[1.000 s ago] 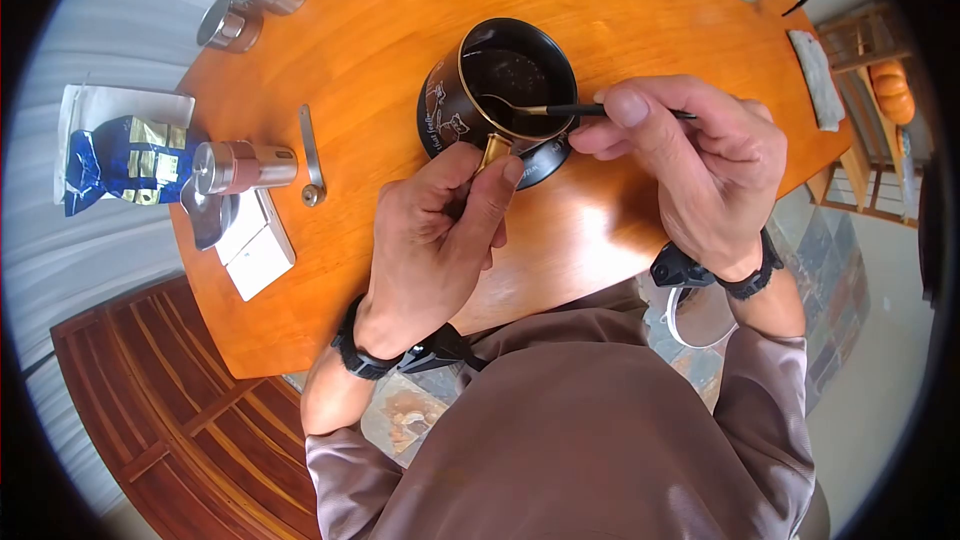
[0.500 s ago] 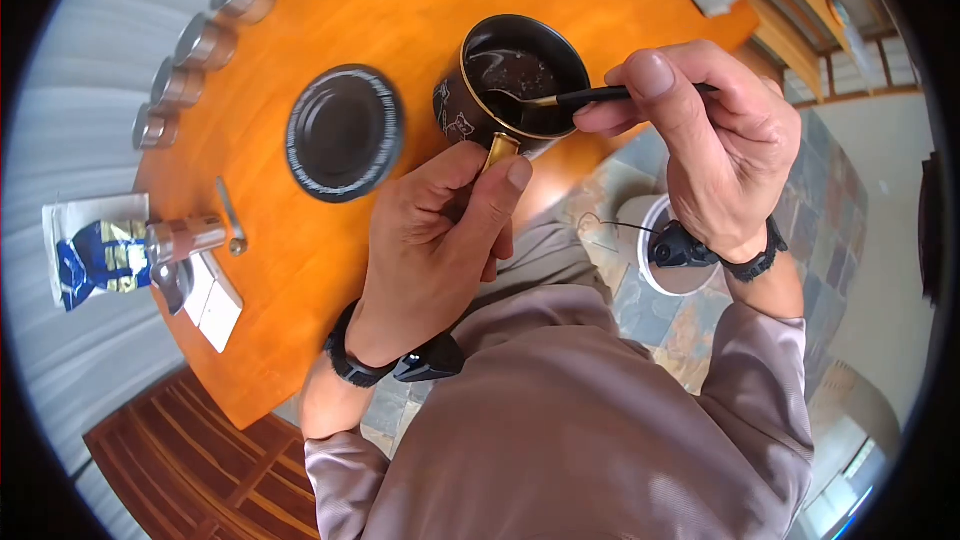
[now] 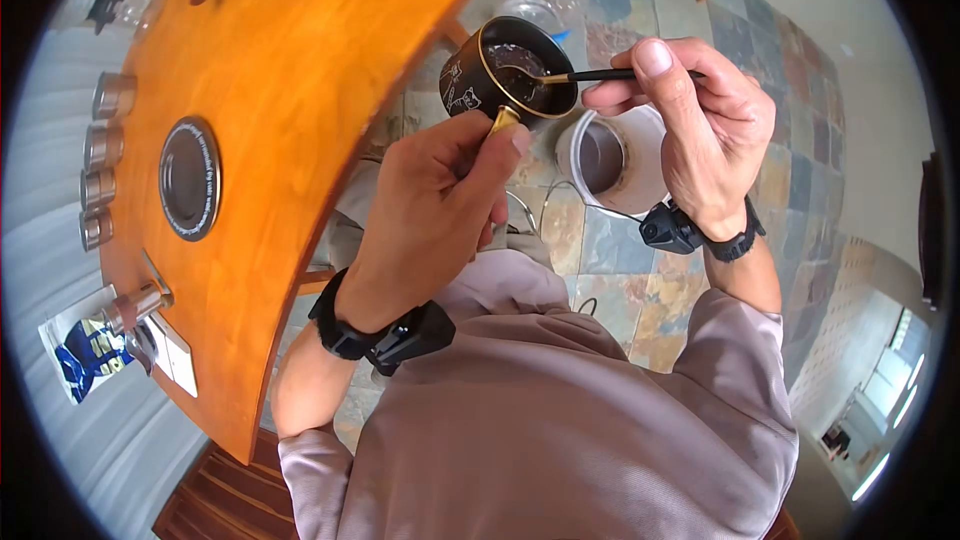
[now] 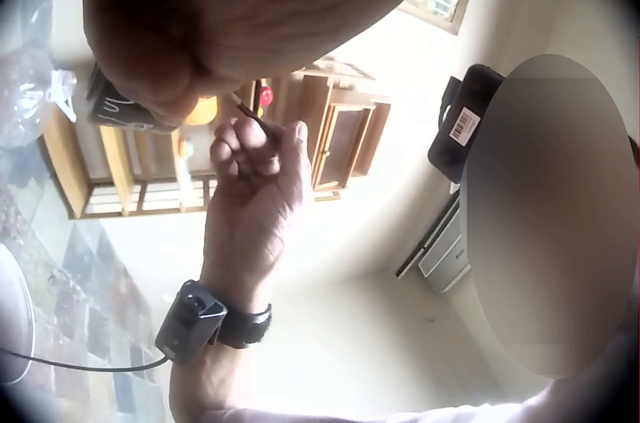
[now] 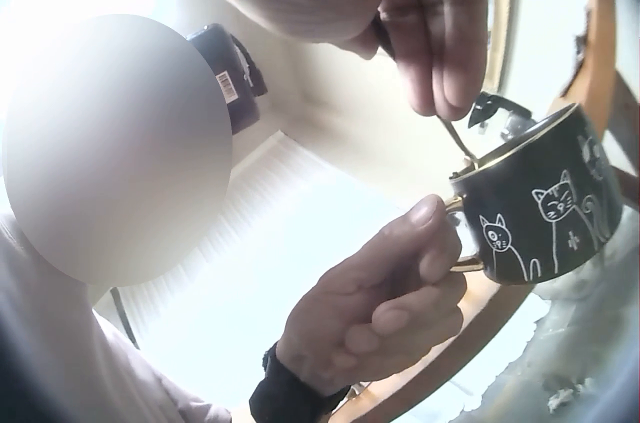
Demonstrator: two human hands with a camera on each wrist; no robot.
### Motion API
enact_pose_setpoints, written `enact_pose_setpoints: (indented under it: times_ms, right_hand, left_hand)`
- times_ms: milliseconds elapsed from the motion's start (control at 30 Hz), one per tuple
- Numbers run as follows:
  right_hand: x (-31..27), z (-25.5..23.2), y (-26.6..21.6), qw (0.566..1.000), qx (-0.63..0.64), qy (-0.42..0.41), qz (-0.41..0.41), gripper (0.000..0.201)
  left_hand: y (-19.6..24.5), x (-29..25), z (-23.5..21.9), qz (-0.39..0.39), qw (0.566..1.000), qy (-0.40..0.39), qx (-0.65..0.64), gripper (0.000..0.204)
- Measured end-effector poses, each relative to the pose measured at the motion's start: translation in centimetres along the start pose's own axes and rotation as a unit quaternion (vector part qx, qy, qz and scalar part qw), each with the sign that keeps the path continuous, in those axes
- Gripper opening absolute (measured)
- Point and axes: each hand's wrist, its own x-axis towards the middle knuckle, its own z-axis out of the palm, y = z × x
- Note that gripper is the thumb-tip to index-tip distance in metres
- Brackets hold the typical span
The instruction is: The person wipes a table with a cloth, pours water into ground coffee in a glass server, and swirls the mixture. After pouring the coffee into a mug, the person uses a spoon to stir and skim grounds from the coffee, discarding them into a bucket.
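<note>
My left hand (image 3: 425, 200) grips the gold handle of a black mug (image 3: 462, 90) with white cat drawings and a gold rim. Dark liquid shows inside. The mug is tilted and held in the air, past the table edge and over the floor. Between thumb and fingers, my right hand (image 3: 710, 135) pinches a spoon (image 3: 595, 76) with a black handle and gold end, its bowl inside the mug. In the right wrist view the cat drawings on the mug (image 5: 545, 208) face the camera. The left wrist view shows little of the mug behind the left hand.
A white bucket (image 3: 655, 135) stands on the tiled floor below the right hand. On the wooden table (image 3: 330, 50) lies a black saucer (image 3: 190, 185), beyond it several metal cups (image 3: 103, 145), nearer a blue and silver bag (image 3: 90, 365). A clear plastic bottle (image 3: 535, 8) is on the floor.
The person has turned right, away from the table. The mug has left the saucer and moved from over the table to over the floor. Both hands keep their holds; the spoon stays inside.
</note>
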Motion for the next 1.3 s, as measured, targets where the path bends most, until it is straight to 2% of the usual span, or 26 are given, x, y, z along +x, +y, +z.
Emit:
enact_pose_setpoints:
  times_ms: [67, 133, 233, 400, 467, 600, 700, 767, 867, 1167, 1300]
  right_hand:
    - [-1.2, -1.5, 0.9, 1.0, 0.001, 0.019, 0.018, 0.016]
    - [-2.2, -2.7, 1.6, 0.996, 0.044, 0.049, 0.056, 0.017]
    - [-3.4, -4.5, 2.8, 0.993, 0.033, 0.081, 0.08, 0.018]
    - [-6.1, -7.3, 4.8, 0.985, 0.023, 0.129, 0.112, 0.019]
    - [-7.0, -8.1, 5.7, 0.977, 0.068, 0.162, 0.12, 0.019]
    - [-8.9, -10.2, 6.6, 0.966, 0.07, 0.21, 0.131, 0.021]
    - [-10.2, -11.2, 7.3, 0.961, 0.067, 0.227, 0.144, 0.03]
    - [-10.9, -11.8, 7.6, 0.958, 0.067, 0.235, 0.152, 0.031]
    - [-11.9, -12.5, 8.3, 0.951, 0.079, 0.251, 0.163, 0.029]
    - [-13.3, -14.5, 9.6, 0.938, 0.113, 0.272, 0.181, 0.029]
    - [-13.8, -15.7, 10.3, 0.925, 0.148, 0.298, 0.183, 0.03]
  left_hand:
    - [-0.9, 0.8, 1.4, 0.012, 1.0, -0.013, 0.024, 0.026]
    - [-1.1, 1.5, 2.7, 0.005, 0.999, -0.03, 0.031, 0.026]
    - [-1.4, 2.9, 4.5, -0.015, 0.998, -0.057, 0.032, 0.025]
    - [-2.3, 5.0, 7.7, -0.029, 0.993, -0.103, 0.045, 0.025]
    - [-2.4, 5.8, 8.9, -0.039, 0.991, -0.112, 0.069, 0.025]
    - [-3.0, 6.8, 11.0, -0.047, 0.984, -0.14, 0.097, 0.027]
    - [-3.5, 7.4, 12.2, -0.046, 0.98, -0.155, 0.114, 0.028]
    - [-4.4, 7.6, 12.7, 0.004, 0.977, -0.163, 0.136, 0.029]
    - [-5.1, 8.0, 13.4, 0.024, 0.972, -0.175, 0.156, 0.03]
    - [-5.1, 8.4, 15.3, -0.03, 0.97, -0.182, 0.161, 0.031]
    - [-5.3, 8.6, 16.0, -0.028, 0.967, -0.184, 0.172, 0.031]
